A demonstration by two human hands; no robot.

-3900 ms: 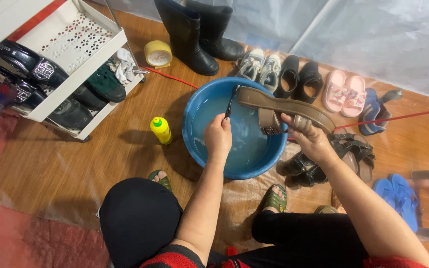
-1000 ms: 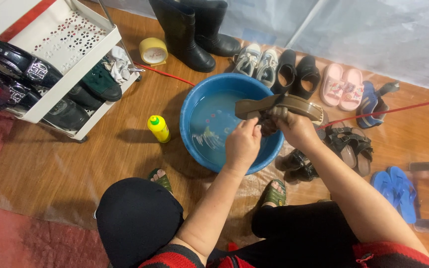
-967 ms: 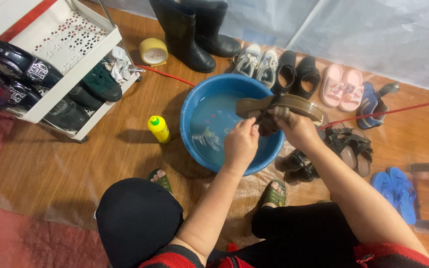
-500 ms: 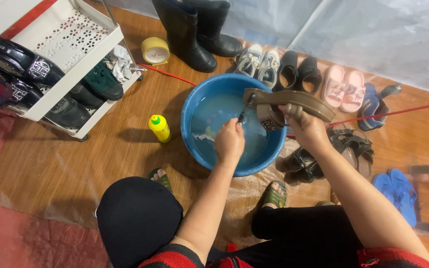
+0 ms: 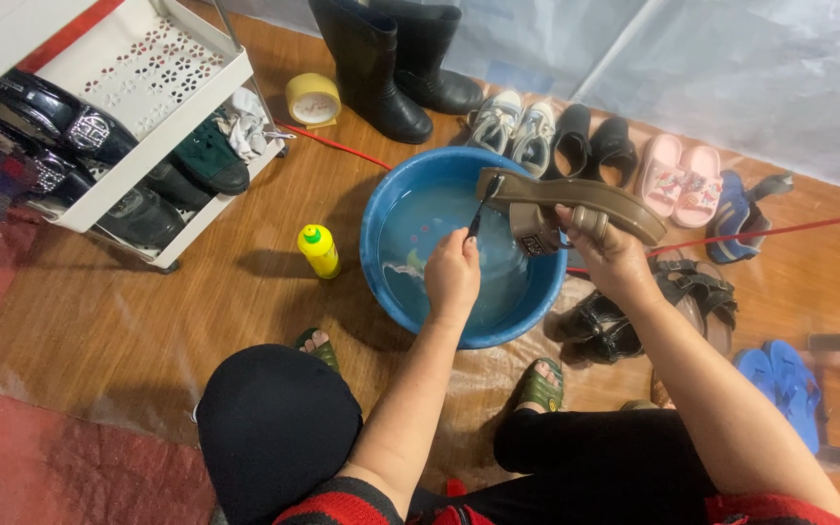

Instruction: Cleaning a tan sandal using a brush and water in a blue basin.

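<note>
A: Brown platform sandal [image 5: 576, 199] held sole-up over the far-right rim of the blue basin [image 5: 377, 255]. Right hand [image 5: 607, 255] clamped round the strap-and-heel part, fingers curled over the straps. Left hand [image 5: 452, 275] closed on a small dark brush [image 5: 479, 207], bristle end against the sandal's toe end.

B: Handling?

A: Probably stiff, thick sole, moderate weight; likely wet and slick. Firmest hold judged to be at the heel block or straps, as gripped now. Brush light, thin-handled, needing only a pinch.

B: Hidden or unclear?

A: Upper face of the sandal turned away. Brush handle mostly buried in the fist; bristles too small to make out. Water shallow, pale bits floating in it, unidentifiable. Yellow bottle [image 5: 319, 250] just left of the basin on the floor, contents unknown. Right forearm covering part of the dark sandals [image 5: 668, 301] beyond the basin's right edge.
</note>
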